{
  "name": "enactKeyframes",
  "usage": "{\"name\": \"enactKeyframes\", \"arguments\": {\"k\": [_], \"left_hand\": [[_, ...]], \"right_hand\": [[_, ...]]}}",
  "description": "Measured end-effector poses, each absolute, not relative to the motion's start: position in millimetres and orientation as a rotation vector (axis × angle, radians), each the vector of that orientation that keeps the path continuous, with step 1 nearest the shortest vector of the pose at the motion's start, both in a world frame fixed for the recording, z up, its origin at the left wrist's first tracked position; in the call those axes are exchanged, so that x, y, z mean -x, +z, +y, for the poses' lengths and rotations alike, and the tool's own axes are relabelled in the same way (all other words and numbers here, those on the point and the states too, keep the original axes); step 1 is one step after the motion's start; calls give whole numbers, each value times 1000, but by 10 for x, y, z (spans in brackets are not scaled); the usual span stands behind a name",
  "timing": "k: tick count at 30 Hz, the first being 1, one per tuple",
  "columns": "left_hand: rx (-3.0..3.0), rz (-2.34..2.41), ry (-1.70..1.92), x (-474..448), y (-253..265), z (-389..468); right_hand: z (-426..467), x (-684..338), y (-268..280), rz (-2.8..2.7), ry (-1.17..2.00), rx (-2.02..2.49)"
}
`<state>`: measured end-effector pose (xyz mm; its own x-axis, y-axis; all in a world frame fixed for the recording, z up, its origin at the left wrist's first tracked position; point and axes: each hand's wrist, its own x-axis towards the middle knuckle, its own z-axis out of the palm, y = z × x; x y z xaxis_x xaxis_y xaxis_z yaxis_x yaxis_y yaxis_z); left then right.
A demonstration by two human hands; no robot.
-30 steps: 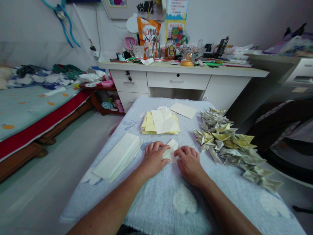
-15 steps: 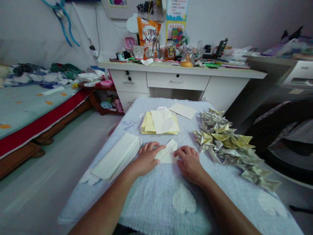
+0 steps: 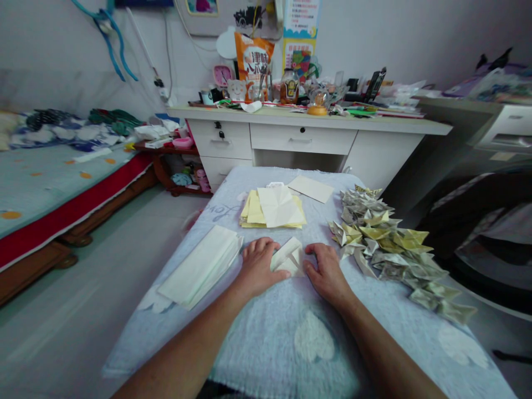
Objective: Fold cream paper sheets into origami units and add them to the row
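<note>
A small folded piece of cream paper lies on the cloth-covered table between my hands, with a flap standing a little off it. My left hand rests at the paper's left side, fingers spread and thumb on its lower edge. At the right edge, my right hand is bent with thumb and forefinger apart, close to the paper; whether it touches is hard to tell. Left of my left hand lies a stack of long white folded paper. Beyond the hands sits a pile of yellow sheets topped by a creased white sheet.
Several pointed folded-paper pieces crowd the table's right side. A flat cream card lies at the far end. A white desk with a cluttered top stands behind, a bed at left and a washing machine at right.
My left hand has shifted slightly right, its thumb moving down to the paper's lower edge. My right hand has drawn slightly to the right. A flap on the folded paper has lifted.
</note>
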<state>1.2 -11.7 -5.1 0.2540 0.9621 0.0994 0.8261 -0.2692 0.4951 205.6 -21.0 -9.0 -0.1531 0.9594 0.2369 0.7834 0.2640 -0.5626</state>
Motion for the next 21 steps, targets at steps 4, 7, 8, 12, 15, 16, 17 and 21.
{"name": "enactKeyframes", "arguments": {"k": [4,7,8,12,15,16,17,21], "left_hand": [[-2202,1592,608,-35,-59,-118],[-2179,1531,673,-61,-34,-122],[-2168,1503,696,-72,-22,-123],[-2116,1379,782,-101,20,-120],[-2031,1298,879,-107,27,-118],[-1977,1279,908,-108,26,-119],[-1911,1261,927,-110,24,-121],[-1650,1128,909,-120,29,-129]], "right_hand": [[-206,-1993,-97,-2041,360,1577],[-204,-1970,-81,-2061,377,1565],[-202,-1969,-81,-2053,391,1556],[-193,-1973,-112,-1940,470,1519],[-195,-1962,-134,-1829,583,1455],[-198,-1955,-135,-1798,647,1412],[-203,-1946,-132,-1772,719,1362],[-222,-1923,-101,-1721,938,1220]]}}
